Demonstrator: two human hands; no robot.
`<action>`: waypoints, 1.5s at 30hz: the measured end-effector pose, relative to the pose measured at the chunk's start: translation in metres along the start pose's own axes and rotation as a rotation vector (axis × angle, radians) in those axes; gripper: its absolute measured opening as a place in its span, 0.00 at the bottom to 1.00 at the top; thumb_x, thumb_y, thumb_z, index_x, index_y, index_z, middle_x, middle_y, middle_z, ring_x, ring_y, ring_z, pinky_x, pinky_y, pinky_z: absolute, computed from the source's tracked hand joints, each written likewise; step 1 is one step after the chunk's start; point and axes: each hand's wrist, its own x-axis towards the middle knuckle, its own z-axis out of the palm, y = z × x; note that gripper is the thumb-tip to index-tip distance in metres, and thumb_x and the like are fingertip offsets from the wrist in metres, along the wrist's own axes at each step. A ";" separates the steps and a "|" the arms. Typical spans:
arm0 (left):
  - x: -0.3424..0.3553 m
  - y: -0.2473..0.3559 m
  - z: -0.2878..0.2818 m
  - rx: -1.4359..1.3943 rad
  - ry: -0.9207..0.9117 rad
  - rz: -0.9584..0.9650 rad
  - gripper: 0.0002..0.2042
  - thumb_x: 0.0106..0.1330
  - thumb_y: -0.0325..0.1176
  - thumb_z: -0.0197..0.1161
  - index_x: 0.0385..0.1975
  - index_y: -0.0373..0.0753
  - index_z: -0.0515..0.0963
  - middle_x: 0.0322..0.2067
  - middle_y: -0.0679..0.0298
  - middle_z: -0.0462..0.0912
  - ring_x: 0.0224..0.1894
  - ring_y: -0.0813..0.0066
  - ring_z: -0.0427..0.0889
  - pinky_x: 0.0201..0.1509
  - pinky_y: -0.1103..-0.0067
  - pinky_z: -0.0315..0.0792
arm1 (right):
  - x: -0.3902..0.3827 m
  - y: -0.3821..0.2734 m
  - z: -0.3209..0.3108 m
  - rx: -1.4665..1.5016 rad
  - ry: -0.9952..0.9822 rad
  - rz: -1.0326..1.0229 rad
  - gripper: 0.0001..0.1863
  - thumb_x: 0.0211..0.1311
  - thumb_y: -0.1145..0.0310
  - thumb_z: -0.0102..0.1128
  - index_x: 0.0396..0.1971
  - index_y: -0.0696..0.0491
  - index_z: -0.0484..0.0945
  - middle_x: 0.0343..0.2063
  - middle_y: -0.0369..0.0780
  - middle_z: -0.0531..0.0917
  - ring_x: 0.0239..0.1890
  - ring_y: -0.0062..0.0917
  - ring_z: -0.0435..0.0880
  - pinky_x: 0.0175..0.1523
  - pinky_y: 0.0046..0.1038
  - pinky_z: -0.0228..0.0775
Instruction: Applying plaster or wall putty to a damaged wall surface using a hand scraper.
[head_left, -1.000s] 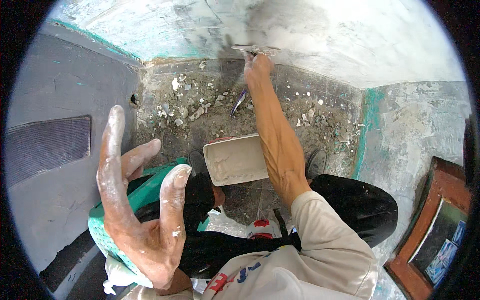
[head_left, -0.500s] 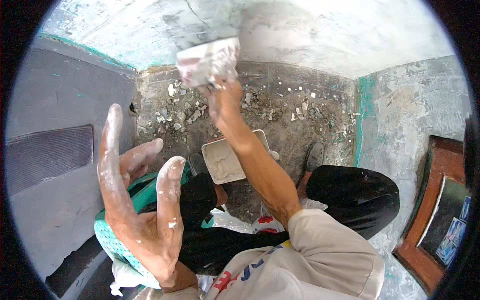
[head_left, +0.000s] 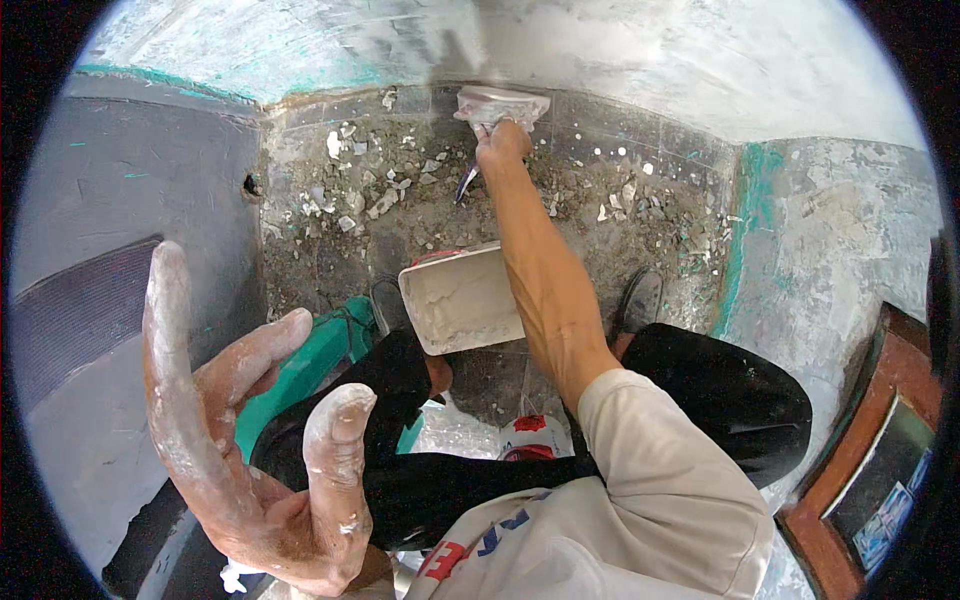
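Note:
My right hand (head_left: 505,147) reaches far forward, closed around a wide plastering trowel (head_left: 503,101) smeared with pale paste. A thin dark end of the tool sticks out below my fist. The trowel is at the foot of the whitish plastered wall (head_left: 640,70); I cannot tell whether it touches. My left hand (head_left: 265,480) is raised at the near left, fingers spread and spotted with white paste, holding nothing. Beneath my right forearm stands a rectangular tub (head_left: 408,305) with beige paste inside, partly hidden by the arm.
Broken plaster chips (head_left: 385,200) litter the floor along the wall. A green plastic seat (head_left: 285,395) is by my left leg. My shoes (head_left: 640,300) flank the tub. A white container with red marks (head_left: 535,438) sits between my legs. A brown wooden frame (head_left: 865,440) stands at right.
My right hand and the trowel have moved right and lower down the wall, and the blade now appears flatter. My left hand has shifted slightly left and down, still spread.

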 end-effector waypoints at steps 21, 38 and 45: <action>-0.008 0.001 0.002 -0.052 0.014 -0.022 0.33 0.67 0.31 0.67 0.72 0.33 0.65 0.40 0.56 0.85 0.44 0.72 0.82 0.55 0.75 0.73 | -0.172 -0.081 0.079 0.196 -0.392 -0.031 0.10 0.71 0.78 0.53 0.49 0.62 0.70 0.45 0.41 0.77 0.46 0.32 0.79 0.55 0.48 0.80; -0.003 -0.004 0.016 0.051 -0.049 -0.006 0.35 0.65 0.30 0.67 0.72 0.30 0.62 0.66 0.45 0.72 0.47 0.67 0.84 0.53 0.72 0.77 | -0.008 -0.094 -0.065 0.108 -0.075 0.043 0.22 0.66 0.83 0.46 0.60 0.58 0.68 0.57 0.47 0.76 0.61 0.44 0.76 0.68 0.64 0.66; 0.000 0.002 0.022 0.099 -0.103 -0.034 0.34 0.67 0.31 0.65 0.72 0.31 0.62 0.59 0.48 0.75 0.47 0.67 0.83 0.56 0.71 0.75 | 0.020 -0.109 -0.044 0.194 -0.145 0.085 0.23 0.70 0.81 0.46 0.64 0.59 0.64 0.57 0.49 0.75 0.57 0.46 0.79 0.63 0.61 0.74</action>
